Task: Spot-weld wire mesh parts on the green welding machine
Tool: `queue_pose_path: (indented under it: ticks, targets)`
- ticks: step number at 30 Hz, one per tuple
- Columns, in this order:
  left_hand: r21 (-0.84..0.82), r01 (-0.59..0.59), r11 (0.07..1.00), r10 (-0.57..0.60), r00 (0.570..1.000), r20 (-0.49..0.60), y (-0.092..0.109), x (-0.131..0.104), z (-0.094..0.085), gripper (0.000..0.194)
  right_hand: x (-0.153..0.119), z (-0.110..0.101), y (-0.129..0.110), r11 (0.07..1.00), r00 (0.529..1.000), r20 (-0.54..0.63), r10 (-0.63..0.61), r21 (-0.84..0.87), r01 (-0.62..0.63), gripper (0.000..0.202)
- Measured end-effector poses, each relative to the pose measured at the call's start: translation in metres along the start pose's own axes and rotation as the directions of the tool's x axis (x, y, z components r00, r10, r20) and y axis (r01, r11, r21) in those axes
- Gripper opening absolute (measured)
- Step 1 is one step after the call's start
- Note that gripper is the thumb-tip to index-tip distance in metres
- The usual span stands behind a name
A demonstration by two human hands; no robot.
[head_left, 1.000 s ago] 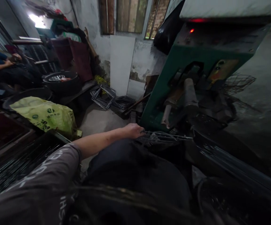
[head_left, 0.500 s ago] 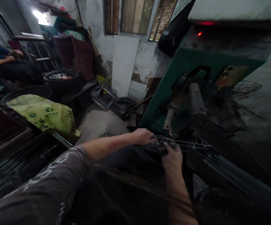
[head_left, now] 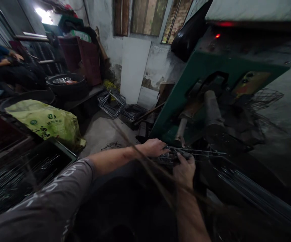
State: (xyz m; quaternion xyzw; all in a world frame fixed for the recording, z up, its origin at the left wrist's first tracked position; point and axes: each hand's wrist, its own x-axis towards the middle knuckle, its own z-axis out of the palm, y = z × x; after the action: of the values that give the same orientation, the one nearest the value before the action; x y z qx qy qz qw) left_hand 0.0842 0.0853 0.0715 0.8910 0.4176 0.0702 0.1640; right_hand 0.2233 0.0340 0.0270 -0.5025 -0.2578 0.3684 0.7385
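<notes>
A flat wire rack (head_left: 198, 154) lies across my lap in front of a green machine (head_left: 198, 77). My left hand (head_left: 155, 147) grips the rack's near left edge. My right hand (head_left: 184, 168) is closed on the rack's wires just to the right of it, thumb on top. The rack's far end points toward the machine's steel rollers (head_left: 211, 111). A bundle of long thin wires (head_left: 256, 195) runs along my right side.
A tray of straight wires (head_left: 22, 174) sits at my left, with a yellow-green sack (head_left: 47, 122) behind it. Finished wire frames (head_left: 115, 102) lean on the floor by the wall. Another person (head_left: 1, 64) sits at the far left near a black basin (head_left: 67, 84).
My right hand came into view from below and took hold of the wire rack beside my left hand. The rack has shifted slightly toward the machine.
</notes>
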Motion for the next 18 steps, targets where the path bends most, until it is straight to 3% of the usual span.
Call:
queue_pose_path:
  ticks: [12,18]
  targets:
    - [-0.065,0.046,0.997,-0.046,0.999,-0.003,0.002,0.012,0.005,0.042,0.013,0.004,0.000,1.000,0.997,-0.083,0.005,0.018,-0.003,0.041]
    - [-0.106,0.051,0.993,-0.055,0.998,-0.033,0.001,0.018,0.012,0.041,0.021,0.000,0.005,0.999,0.997,-0.066,-0.032,-0.007,0.032,0.038]
